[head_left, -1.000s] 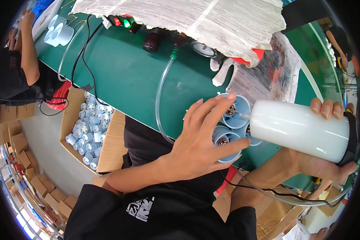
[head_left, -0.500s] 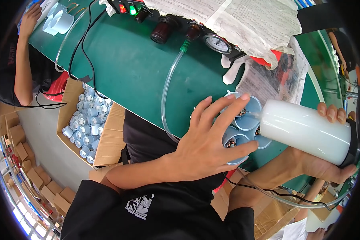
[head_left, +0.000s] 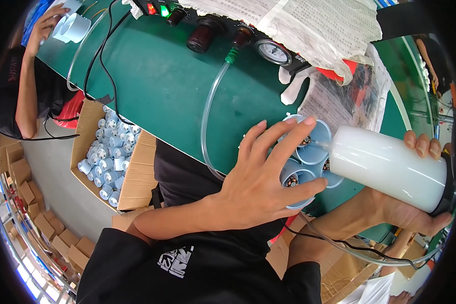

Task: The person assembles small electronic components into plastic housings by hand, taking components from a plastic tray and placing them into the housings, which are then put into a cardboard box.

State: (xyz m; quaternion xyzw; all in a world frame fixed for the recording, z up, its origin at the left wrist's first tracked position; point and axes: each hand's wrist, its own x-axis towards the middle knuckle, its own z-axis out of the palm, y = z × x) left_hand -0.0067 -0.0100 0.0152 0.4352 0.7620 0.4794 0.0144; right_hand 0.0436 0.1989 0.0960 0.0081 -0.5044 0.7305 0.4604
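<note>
My left hand [head_left: 268,172] lies spread over a small group of light blue plastic cups, fingers apart. Its thumb crosses the near cup [head_left: 300,195], and its longer fingers reach over the rim of the far cup [head_left: 319,134]. A third cup [head_left: 334,178] sits partly hidden under the dispensing syringe. Small round parts with copper-coloured spots show inside the cups. In my right hand [head_left: 410,213] is a large dispensing syringe [head_left: 390,167] full of milky white material, tilted nearly level. Its thin needle points into the far cup; whether it touches the bottom is unclear.
A dispenser controller with a pressure gauge [head_left: 273,51] stands at the back under torn paper [head_left: 309,25]. A clear hose [head_left: 207,111] curves over the green table [head_left: 157,76]. Left, a cardboard box [head_left: 139,172] holds many cups. A co-worker's hand [head_left: 45,25] is near other cups [head_left: 76,28].
The co-worker's hand at the upper left has moved right and down onto the cups there. My hands and the syringe stay nearly in place; the view has shifted slightly.
</note>
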